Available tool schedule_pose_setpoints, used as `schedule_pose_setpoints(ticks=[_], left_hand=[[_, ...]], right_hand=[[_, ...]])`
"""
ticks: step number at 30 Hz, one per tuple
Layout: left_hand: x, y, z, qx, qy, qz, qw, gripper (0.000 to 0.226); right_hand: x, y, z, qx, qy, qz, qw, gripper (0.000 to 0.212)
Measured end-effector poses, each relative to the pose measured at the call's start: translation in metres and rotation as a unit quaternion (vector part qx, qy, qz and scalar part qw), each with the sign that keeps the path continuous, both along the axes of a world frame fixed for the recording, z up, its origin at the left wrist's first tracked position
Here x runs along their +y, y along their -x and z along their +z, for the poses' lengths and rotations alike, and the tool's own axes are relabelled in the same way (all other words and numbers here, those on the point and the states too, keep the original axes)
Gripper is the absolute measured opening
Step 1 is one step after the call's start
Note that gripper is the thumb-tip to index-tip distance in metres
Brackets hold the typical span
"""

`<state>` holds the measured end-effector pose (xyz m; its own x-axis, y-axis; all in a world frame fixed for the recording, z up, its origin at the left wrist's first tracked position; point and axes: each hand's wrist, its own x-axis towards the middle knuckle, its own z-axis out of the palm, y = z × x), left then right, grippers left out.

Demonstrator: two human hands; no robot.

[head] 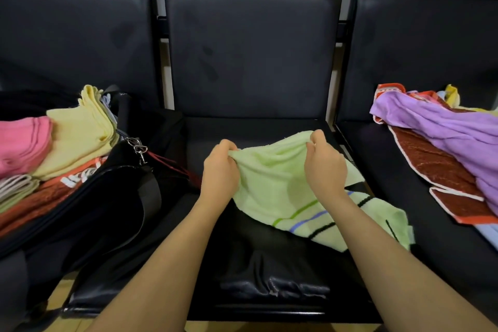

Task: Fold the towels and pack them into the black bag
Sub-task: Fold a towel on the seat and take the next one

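Observation:
A pale green towel (pixel 280 186) with green, blue and black stripes lies across the middle seat. My left hand (pixel 219 170) pinches its far left corner and my right hand (pixel 323 164) pinches its far right corner, both lifting that edge off the seat. The open black bag (pixel 113 197) sits on the left seat. Folded towels are stacked in it: a pink one (pixel 23 143), a yellow one (pixel 78 140) and a red-orange one (pixel 40 199).
On the right seat lies a loose heap of unfolded towels, with a purple towel (pixel 447 137) on top of a dark red one (pixel 442 172). The black middle seat (pixel 269 264) has a metal front edge. Black seat backs rise behind.

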<state>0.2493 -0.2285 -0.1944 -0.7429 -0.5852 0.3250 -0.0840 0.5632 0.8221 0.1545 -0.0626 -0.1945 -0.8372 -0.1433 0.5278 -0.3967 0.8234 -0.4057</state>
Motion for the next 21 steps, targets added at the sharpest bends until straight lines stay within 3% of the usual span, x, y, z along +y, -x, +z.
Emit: schedule_pose_setpoints(ticks=[5,8,10,12,14,17,21], left_hand=[[-0.004,-0.014,0.013,0.066,0.007,0.024,0.998,0.021],[-0.006,-0.015,0.009,0.041,0.046,0.019,0.998,0.022],[-0.005,-0.014,0.003,-0.002,0.121,0.003,0.993,0.021],[-0.005,-0.012,-0.005,-0.075,0.179,-0.012,0.981,0.007],[-0.005,-0.01,-0.013,-0.146,0.181,-0.009,0.972,0.027],[-0.007,-0.009,-0.021,-0.2,0.122,0.026,0.972,0.041],[-0.015,-0.007,-0.024,-0.248,0.106,0.071,0.96,0.015]], right_hand=[[-0.007,-0.004,0.01,-0.005,0.227,0.037,0.973,0.012],[-0.007,-0.002,0.013,-0.028,0.337,0.082,0.937,0.01],[-0.007,0.001,0.01,-0.081,0.358,0.138,0.92,0.013],[-0.008,0.004,0.004,-0.144,0.323,0.206,0.912,0.036],[-0.009,0.005,-0.003,-0.193,0.239,0.222,0.925,0.054],[-0.007,0.004,-0.013,-0.184,0.072,0.112,0.974,0.033],[-0.015,0.0,-0.031,-0.201,-0.085,0.078,0.973,0.021]])
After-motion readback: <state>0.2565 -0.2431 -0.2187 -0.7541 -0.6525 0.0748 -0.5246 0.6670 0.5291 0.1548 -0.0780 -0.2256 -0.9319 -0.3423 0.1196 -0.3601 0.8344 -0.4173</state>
